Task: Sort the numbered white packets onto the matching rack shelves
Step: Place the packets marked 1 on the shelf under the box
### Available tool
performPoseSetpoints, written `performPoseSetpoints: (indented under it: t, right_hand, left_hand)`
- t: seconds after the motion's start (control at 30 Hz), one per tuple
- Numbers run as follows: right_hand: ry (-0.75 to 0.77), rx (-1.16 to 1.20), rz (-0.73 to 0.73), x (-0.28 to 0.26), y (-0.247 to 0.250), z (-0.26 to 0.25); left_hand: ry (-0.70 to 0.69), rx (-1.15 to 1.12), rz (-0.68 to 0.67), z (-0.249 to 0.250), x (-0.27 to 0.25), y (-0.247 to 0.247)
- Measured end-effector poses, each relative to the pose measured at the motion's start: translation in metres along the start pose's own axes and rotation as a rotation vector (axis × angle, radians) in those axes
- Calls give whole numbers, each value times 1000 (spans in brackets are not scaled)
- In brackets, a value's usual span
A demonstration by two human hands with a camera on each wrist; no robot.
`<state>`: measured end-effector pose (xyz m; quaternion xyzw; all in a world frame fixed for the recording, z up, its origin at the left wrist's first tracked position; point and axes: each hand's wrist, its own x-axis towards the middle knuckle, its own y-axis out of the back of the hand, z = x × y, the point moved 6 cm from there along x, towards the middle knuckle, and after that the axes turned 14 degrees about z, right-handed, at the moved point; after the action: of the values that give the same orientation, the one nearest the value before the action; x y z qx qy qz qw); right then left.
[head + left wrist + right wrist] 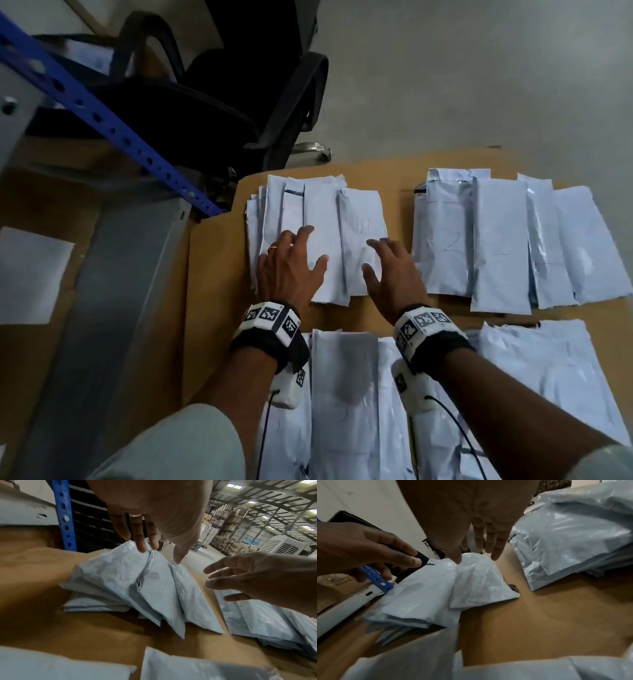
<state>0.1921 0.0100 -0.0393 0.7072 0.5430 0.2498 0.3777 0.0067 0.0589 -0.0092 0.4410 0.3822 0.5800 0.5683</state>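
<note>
The fanned pile of packets (318,240) is lying on the cardboard sheet (212,274), at its far-left corner beside the blue rack post (102,116); the packets' long axes are running away from the person. Both hands are hovering directly over this pile — the left hand (291,263) above its left half, the right hand (394,270) above its right edge, fingers spread and relaxed, gripping nothing. Whether fingertips are touching the plastic is unclear. Judged nearer the pile's centre: the left hand. A second pile, marked 2 (455,243), is lying well right of the first.
</note>
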Motion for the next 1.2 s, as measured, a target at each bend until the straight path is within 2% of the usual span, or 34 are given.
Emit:
performPoseSetpoints:
  t: [0.13,0.33,0.5,0.67,0.83,0.93,1.0,1.1,1.13,1.2]
  right_hand:
    - [-91,-44,-58,13,-20,19]
    - [-140,-141,-134,22,-35,35]
    - [-150,-97,-115,24,-44,41]
    - [-196,-52,-44,26,-43,44]
    - [-261,95,66,34,-34,45]
    - [-277,145,131,35,-28,43]
    - [-291,170,167,33,-25,44]
    - [-258,137,160,25,-29,46]
    - [-236,106,152,22,-33,47]
    - [-215,57,137,17,-40,48]
  left_hand:
    - [101,14,-27,-10,-6,-25]
    - [195,-43,50,-26,-15,-39]
    - [158,-39,132,-28,-14,-39]
    - [184,-172,217,-29,-17,-36]
    - [201,-312,403,-33,-19,-16]
    - [249,-267,522,-42,-22,-2]
    - [321,-239,547,-52,-24,3]
    - [419,-168,477,-68,-27,-2]
    - [414,-100,452,-70,-27,-5]
    - [316,36,430,-68,-27,-7]
